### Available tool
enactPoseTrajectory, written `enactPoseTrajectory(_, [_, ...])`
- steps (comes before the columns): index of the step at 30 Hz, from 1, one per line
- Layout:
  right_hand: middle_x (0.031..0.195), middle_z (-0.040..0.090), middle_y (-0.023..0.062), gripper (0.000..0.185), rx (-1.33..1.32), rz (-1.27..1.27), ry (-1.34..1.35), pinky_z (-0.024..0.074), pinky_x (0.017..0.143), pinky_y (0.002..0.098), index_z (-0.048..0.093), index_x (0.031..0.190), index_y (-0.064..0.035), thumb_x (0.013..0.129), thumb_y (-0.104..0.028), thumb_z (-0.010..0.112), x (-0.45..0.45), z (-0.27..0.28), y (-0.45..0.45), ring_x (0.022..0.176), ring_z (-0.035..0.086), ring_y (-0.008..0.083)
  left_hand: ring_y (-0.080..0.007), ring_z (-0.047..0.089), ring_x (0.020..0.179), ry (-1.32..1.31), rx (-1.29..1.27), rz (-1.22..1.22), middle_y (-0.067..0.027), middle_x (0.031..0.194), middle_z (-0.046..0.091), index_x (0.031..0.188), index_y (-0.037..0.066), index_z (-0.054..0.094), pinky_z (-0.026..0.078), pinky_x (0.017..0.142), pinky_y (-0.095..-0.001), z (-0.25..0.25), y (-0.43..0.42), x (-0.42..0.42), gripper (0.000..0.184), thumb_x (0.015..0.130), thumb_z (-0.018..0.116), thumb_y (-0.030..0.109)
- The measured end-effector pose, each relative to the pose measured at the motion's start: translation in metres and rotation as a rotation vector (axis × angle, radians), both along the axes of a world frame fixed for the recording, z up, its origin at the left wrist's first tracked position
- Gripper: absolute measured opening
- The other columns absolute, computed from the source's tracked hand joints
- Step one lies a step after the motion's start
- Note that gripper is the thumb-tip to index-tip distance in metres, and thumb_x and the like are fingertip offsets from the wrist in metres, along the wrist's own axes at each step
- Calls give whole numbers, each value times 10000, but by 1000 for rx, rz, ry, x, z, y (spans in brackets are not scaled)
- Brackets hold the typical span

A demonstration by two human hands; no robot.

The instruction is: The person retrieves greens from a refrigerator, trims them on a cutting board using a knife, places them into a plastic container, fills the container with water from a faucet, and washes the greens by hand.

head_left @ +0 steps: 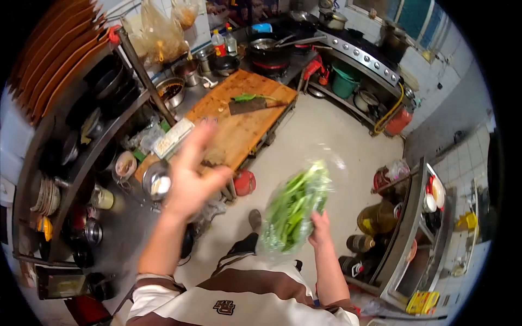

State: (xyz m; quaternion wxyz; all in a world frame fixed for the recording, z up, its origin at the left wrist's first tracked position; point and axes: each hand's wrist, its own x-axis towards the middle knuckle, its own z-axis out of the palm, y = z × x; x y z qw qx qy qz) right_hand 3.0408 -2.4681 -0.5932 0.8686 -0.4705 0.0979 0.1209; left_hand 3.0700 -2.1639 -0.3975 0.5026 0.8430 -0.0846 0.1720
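Leafy greens in a clear plastic bag, just right of the frame's lower centre: gripping the bag's right edge with the right hand, hiding part of its fingers behind the greens. Holding the left hand open and raised left of centre, spreading its blurred fingers, touching nothing visible. Standing on a pale floor, showing a grey shoe at lower centre. Seeing a steel bowl just left of the left hand. Facing a wooden board at upper centre, bearing a cleaver and, beside its blade, a green stalk. Looking beyond to a stove at upper right, seeing a green bucket beneath.
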Motion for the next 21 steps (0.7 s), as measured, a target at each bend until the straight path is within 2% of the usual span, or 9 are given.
enactPoseTrajectory(2, [1314,465,122,742,-88,103,-43,442,953,340,237,1447,-84,834,-160,648,46,4,24,1136,515,241,-269,360,1313,456,-516,-299,-155,1486,274,1455,9,167,290,1082,-374,-101,-18,37,953,746,764,230])
enactPoseTrajectory(4, [1337,451,135,745,-215,183,-101,408,987,349,217,1458,-84,847,-151,638,87,4,48,1184,479,239,-258,199,1389,441,-495,-442,-202,1492,195,1459,-38,65,185,1119,-368,-178,-35,70,1031,754,760,250])
enactPoseTrajectory(9, [1431,360,174,693,-447,387,-323,263,1084,341,171,1482,-88,924,-221,560,186,9,85,1328,329,241,-267,376,1274,613,-560,-183,-188,1375,361,1442,-37,103,327,1052,-353,-198,-27,143,1023,710,781,189])
enactPoseTrajectory(12, [1457,335,143,625,-482,630,-255,258,1085,324,221,1471,-85,947,-247,521,243,16,94,1334,318,214,-228,467,1194,767,-850,-30,-154,1315,449,1439,5,196,407,982,-331,-192,2,175,904,737,753,121])
enactPoseTrajectory(14, [1343,492,131,465,-553,676,-293,361,1008,320,425,1368,-69,947,-241,519,282,6,102,1219,465,212,-210,485,1171,838,-1120,25,-132,1323,453,1433,20,250,420,965,-325,-200,23,185,829,760,730,86])
enactPoseTrajectory(16, [1235,589,138,396,-691,838,-257,417,951,323,518,1293,-58,943,-243,529,332,-5,107,1138,542,222,-203,499,1151,825,-1047,117,-110,1306,478,1423,23,289,421,956,-319,-219,37,190,777,771,711,52])
enactPoseTrajectory(17, [1017,669,142,301,-780,705,-447,477,844,362,606,1148,-35,902,-208,575,357,-11,111,981,614,286,-200,506,1140,807,-1002,161,-99,1298,490,1417,25,308,422,952,-316,-229,45,199,752,777,702,35])
enactPoseTrajectory(20, [1001,646,152,290,-1196,629,-855,476,828,391,615,1086,-21,843,-179,621,455,-46,121,949,596,338,-196,509,1131,750,-868,283,-77,1268,517,1427,44,304,409,955,-301,-265,51,215,766,774,704,24])
enactPoseTrajectory(21, [1040,627,150,314,-1217,573,-994,464,839,401,609,1088,-22,819,-181,638,486,-63,124,970,577,341,-167,508,1133,765,-671,421,-48,1241,543,1404,59,353,393,955,-269,-241,41,229,712,771,671,-17])
